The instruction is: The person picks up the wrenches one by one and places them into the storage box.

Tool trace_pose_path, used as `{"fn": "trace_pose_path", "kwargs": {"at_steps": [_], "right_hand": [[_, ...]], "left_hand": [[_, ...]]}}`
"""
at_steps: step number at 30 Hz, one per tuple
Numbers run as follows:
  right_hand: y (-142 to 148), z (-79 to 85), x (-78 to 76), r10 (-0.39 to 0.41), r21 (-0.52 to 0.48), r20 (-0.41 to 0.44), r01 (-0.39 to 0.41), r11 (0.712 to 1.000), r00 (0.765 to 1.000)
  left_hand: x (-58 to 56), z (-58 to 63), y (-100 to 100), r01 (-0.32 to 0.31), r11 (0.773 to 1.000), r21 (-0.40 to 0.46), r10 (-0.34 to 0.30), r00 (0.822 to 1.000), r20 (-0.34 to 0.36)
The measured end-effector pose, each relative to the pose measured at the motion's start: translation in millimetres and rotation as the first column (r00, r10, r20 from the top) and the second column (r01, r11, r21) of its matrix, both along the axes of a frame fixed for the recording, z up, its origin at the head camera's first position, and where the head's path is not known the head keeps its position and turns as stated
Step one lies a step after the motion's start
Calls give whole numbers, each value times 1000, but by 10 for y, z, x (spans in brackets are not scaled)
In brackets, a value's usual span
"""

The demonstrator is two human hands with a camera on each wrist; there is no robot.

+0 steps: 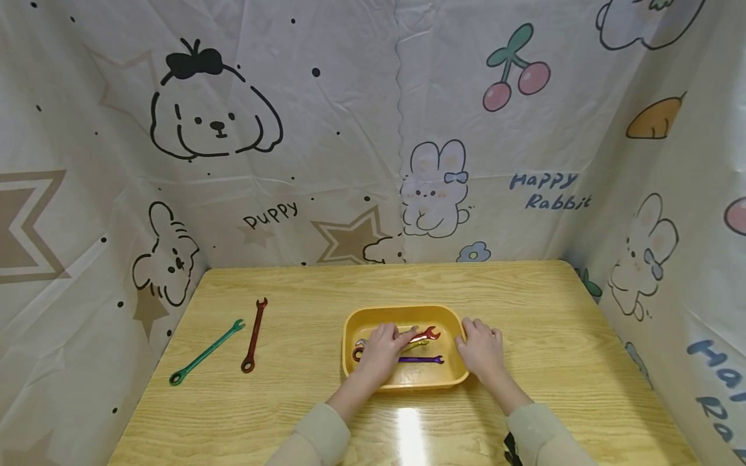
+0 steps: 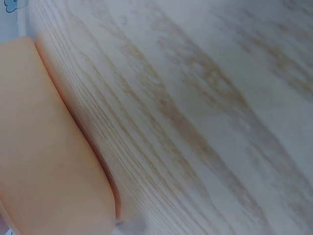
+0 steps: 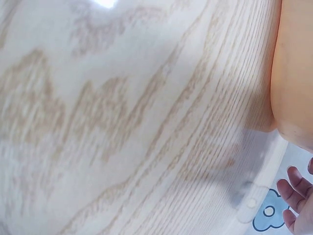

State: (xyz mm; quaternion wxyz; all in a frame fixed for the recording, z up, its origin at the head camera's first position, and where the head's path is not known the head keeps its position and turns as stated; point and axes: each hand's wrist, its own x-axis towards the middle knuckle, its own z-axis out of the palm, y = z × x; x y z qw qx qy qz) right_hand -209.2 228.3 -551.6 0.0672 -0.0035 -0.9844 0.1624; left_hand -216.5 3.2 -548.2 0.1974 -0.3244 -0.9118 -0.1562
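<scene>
Lower centre, the right hand (image 1: 482, 349) rests with loosely bent fingers against the right rim of the yellow bin (image 1: 402, 314), seemingly to steady it for the left hand (image 1: 380, 355) inside, whose grasp I cannot tell, over a bright red wrench (image 1: 429, 334) and a purple wrench (image 1: 422, 360). A green wrench (image 1: 206, 353) and dark red wrench (image 1: 254, 336) lie at left, perhaps set apart deliberately
</scene>
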Motion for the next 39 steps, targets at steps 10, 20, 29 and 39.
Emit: {"fn": "trace_pose_path", "kwargs": {"at_steps": [10,20,29,39], "right_hand": [[6,6,3,5,-2,8,-5,1000,1000],[9,14,11,15,4,0,-15,1000,1000],[3,27,17,8,3,19,-8,1000,1000],[2,17,10,0,8,19,0,1000,1000]], "left_hand": [[26,5,-39,80,990,-113,-65,989,132],[5,-9,-76,193,975,-106,-159,951,267],[-39,-39,-93,293,944,-152,-250,936,249],[-57,-35,-72,361,906,-220,-304,918,254]]}}
